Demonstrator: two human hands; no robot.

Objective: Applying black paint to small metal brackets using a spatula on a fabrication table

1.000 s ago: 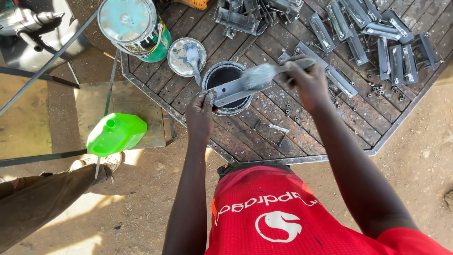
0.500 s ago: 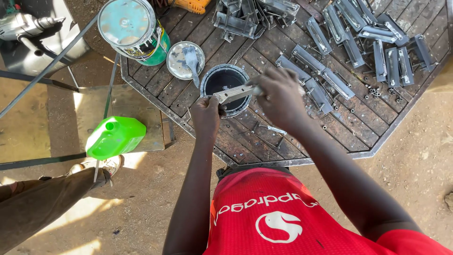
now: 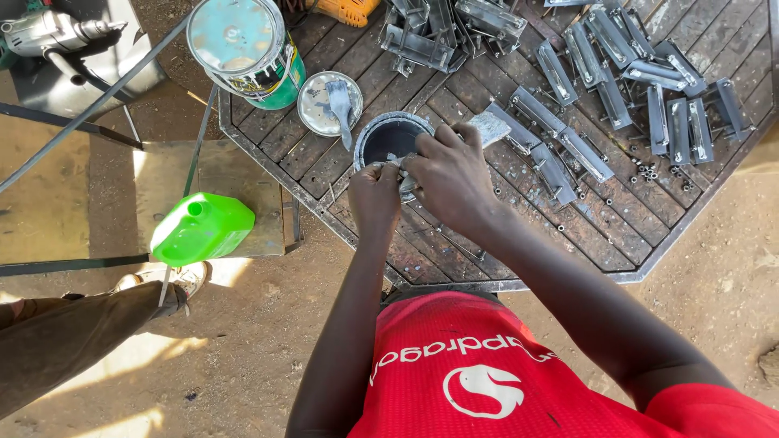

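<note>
Both my hands hold one grey metal bracket (image 3: 489,127) over an open can of dark paint (image 3: 388,139) on a metal-framed wooden table (image 3: 519,280). My left hand (image 3: 373,195) pinches the bracket's near end at the can's rim. My right hand (image 3: 450,174) is wrapped around its middle, hiding most of it; only the far end sticks out past my fingers.
A lid with a brush (image 3: 331,102) and a large green paint tin (image 3: 243,49) stand left of the can. Several grey brackets (image 3: 617,73) lie across the table's right and back. A green jug (image 3: 203,228), a drill (image 3: 49,32) and another person's leg (image 3: 73,337) are at the left.
My right hand has slid in along the bracket toward the can, and the bracket has come down from above the can to its rim. My left hand has shifted slightly right.
</note>
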